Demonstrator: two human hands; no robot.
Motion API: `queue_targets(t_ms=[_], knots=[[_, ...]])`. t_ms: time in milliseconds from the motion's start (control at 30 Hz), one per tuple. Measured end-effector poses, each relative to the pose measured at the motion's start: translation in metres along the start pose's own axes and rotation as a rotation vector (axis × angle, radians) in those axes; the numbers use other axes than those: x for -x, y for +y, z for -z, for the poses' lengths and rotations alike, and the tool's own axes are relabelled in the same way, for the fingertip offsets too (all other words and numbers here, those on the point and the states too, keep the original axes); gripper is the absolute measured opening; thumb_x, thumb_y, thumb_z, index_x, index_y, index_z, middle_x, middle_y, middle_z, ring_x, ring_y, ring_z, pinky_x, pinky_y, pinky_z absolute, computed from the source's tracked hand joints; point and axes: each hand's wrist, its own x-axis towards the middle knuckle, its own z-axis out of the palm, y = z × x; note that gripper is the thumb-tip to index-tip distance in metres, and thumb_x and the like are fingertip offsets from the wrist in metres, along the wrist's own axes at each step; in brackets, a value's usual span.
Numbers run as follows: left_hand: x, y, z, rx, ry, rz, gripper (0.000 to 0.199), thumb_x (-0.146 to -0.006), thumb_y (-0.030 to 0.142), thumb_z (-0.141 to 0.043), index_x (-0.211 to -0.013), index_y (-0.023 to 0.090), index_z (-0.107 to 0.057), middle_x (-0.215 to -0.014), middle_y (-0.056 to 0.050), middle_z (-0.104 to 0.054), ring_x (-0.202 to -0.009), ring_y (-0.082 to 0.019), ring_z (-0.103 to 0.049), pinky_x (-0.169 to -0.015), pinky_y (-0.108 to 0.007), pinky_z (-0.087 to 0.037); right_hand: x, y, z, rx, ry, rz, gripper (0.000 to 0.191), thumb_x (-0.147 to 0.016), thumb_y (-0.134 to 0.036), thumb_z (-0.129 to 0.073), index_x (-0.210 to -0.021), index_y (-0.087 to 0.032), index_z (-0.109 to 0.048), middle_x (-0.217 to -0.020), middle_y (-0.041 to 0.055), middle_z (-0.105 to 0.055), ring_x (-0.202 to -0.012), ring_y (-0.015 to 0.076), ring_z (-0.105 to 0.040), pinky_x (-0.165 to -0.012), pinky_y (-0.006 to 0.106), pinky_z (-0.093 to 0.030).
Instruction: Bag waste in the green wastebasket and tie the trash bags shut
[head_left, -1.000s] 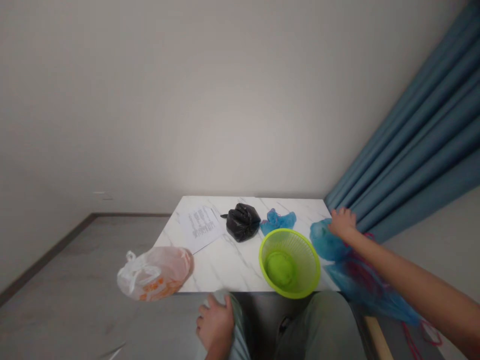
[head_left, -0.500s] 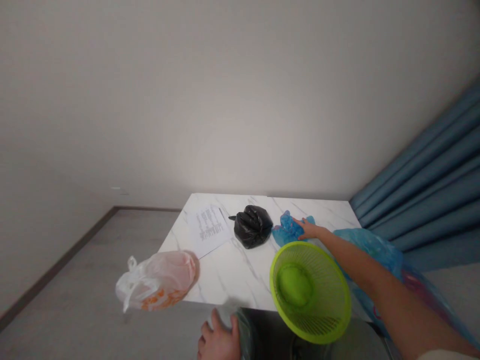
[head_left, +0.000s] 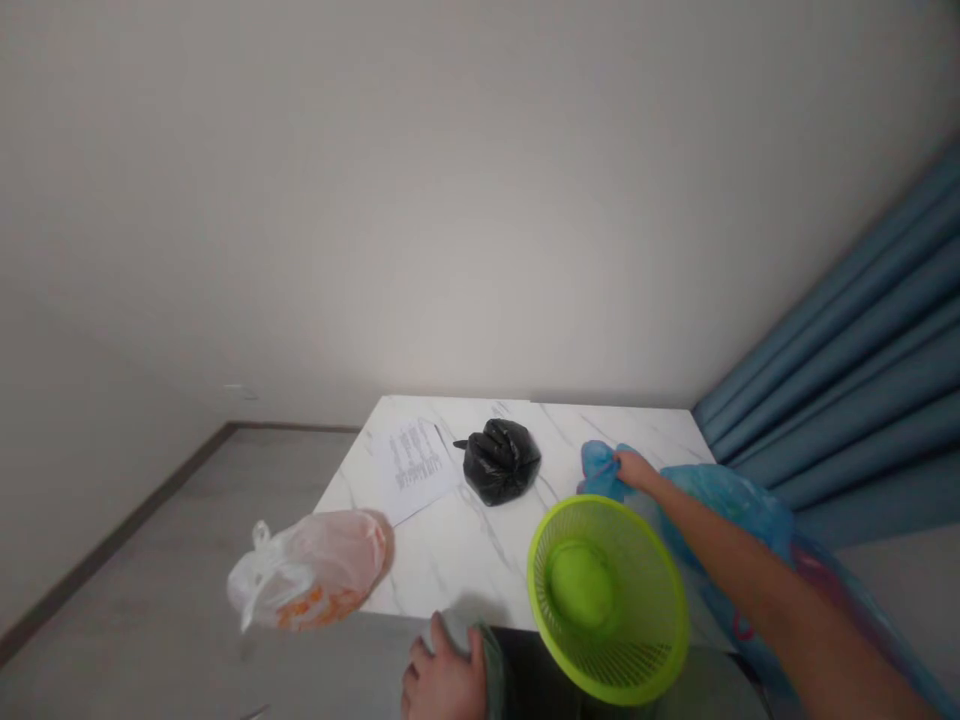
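Observation:
Near the back right of the white marbled table, my right hand (head_left: 631,468) is closed on a small blue plastic bag (head_left: 599,467). At the bottom centre, my left hand (head_left: 448,675) rests on the lined rim of a dark bin (head_left: 529,665), fingers spread along its left side. A green mesh basket (head_left: 645,600) sits tilted over the bin and the table's front edge. Left of the blue bag lies a knotted black bag (head_left: 501,462).
A white and orange plastic bag (head_left: 319,568) lies at the table's front left corner, with a printed sheet (head_left: 414,465) behind it. A large blue bag (head_left: 739,508) is at the right, under my right arm. Blue curtains (head_left: 862,370) hang beyond.
My right hand has closed on the small blue bag, which is bunched up and shifted slightly right. My left hand stays on the bin's rim. The view has tilted slightly.

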Motion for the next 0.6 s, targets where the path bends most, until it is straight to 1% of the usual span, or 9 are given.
queue_targets(t_ms=[33, 100, 200, 300, 367, 400, 467, 533, 600], knots=[[0.002, 0.002, 0.002, 0.006, 0.006, -0.020, 0.064, -0.091, 0.056, -0.042, -0.138, 0.013, -0.050, -0.116, -0.019, -0.059, -0.097, -0.035, -0.061, -0.083, -0.043, -0.044, 0.000, -0.001, 0.009, -0.016, 0.054, 0.013, 0.011, -0.067, -0.009, -0.054, -0.064, -0.016, -0.061, -0.069, 0.0050, -0.064, -0.073, 0.0157, -0.059, -0.074, 0.027, -0.043], [0.006, 0.005, 0.005, 0.030, 0.015, -0.054, 0.065, -0.090, 0.055, -0.043, -0.138, 0.012, -0.049, -0.111, -0.018, -0.059, -0.096, -0.034, -0.061, -0.083, -0.043, -0.044, 0.006, -0.006, 0.028, -0.009, 0.076, 0.009, 0.019, -0.066, -0.009, -0.051, -0.078, -0.017, -0.063, -0.083, 0.0070, -0.068, -0.082, 0.0181, -0.060, -0.079, 0.028, -0.044], [0.009, 0.005, 0.007, 0.117, 0.021, -0.091, 0.063, -0.090, 0.051, -0.045, -0.138, 0.010, -0.048, -0.114, -0.019, -0.059, -0.104, -0.035, -0.059, -0.087, -0.044, -0.043, 0.035, -0.024, 0.054, -0.058, 0.219, 0.037, 0.030, -0.068, -0.015, -0.048, -0.095, -0.018, -0.059, -0.102, 0.0104, -0.067, -0.095, 0.0219, -0.059, -0.087, 0.032, -0.045], [0.007, -0.001, 0.012, 0.266, -0.042, -0.054, 0.064, -0.089, 0.048, -0.049, -0.140, 0.010, -0.046, -0.127, -0.022, -0.054, -0.114, -0.038, -0.055, -0.095, -0.050, -0.043, 0.093, -0.051, 0.075, -0.195, 0.346, 0.126, 0.030, -0.068, -0.024, -0.049, -0.096, -0.020, -0.058, -0.102, 0.0088, -0.066, -0.096, 0.0244, -0.059, -0.089, 0.036, -0.045], [0.010, -0.003, 0.021, 0.437, -0.085, -0.009, 0.066, -0.089, 0.045, -0.050, -0.144, 0.010, -0.041, -0.137, -0.023, -0.048, -0.125, -0.039, -0.049, -0.100, -0.055, -0.040, 0.146, -0.074, 0.081, -0.259, 0.312, 0.171, 0.029, -0.066, -0.024, -0.049, -0.093, -0.019, -0.058, -0.099, 0.0082, -0.066, -0.097, 0.0253, -0.059, -0.090, 0.038, -0.045], [0.015, -0.003, 0.029, 0.559, -0.080, -0.035, 0.067, -0.090, 0.044, -0.050, -0.146, 0.010, -0.038, -0.143, -0.024, -0.043, -0.132, -0.038, -0.044, -0.105, -0.055, -0.038, 0.175, -0.087, 0.081, -0.286, 0.264, 0.194, 0.032, -0.063, -0.021, -0.049, -0.094, -0.019, -0.059, -0.099, 0.0076, -0.065, -0.099, 0.0254, -0.058, -0.092, 0.039, -0.044], [0.031, -0.001, 0.049, 0.857, -0.095, -0.282, 0.069, -0.091, 0.044, -0.052, -0.150, 0.013, -0.033, -0.153, -0.020, -0.032, -0.144, -0.031, -0.030, -0.113, -0.048, -0.033, 0.234, -0.112, 0.072, -0.336, 0.166, 0.176, 0.034, -0.061, -0.017, -0.049, -0.092, -0.021, -0.061, -0.097, 0.0052, -0.065, -0.100, 0.0247, -0.058, -0.093, 0.039, -0.044], [0.056, 0.003, 0.074, 1.089, -0.216, -0.580, 0.074, -0.091, 0.046, -0.054, -0.154, 0.022, -0.025, -0.162, -0.013, -0.020, -0.149, -0.027, -0.022, -0.116, -0.043, -0.031, 0.290, -0.134, 0.058, -0.460, 0.056, 0.105, 0.030, -0.063, -0.014, -0.051, -0.089, -0.023, -0.062, -0.099, 0.0040, -0.066, -0.102, 0.0245, -0.058, -0.096, 0.040, -0.043], [0.084, 0.007, 0.100, 1.232, -0.365, -0.780, 0.085, -0.084, 0.045, -0.064, -0.155, 0.021, -0.024, -0.163, -0.013, -0.021, -0.149, -0.030, -0.022, -0.118, -0.044, -0.027, 0.340, -0.151, 0.042, -0.634, -0.093, 0.043, 0.029, -0.064, -0.015, -0.058, -0.091, -0.024, -0.065, -0.103, 0.0039, -0.067, -0.107, 0.0262, -0.058, -0.099, 0.041, -0.043]])
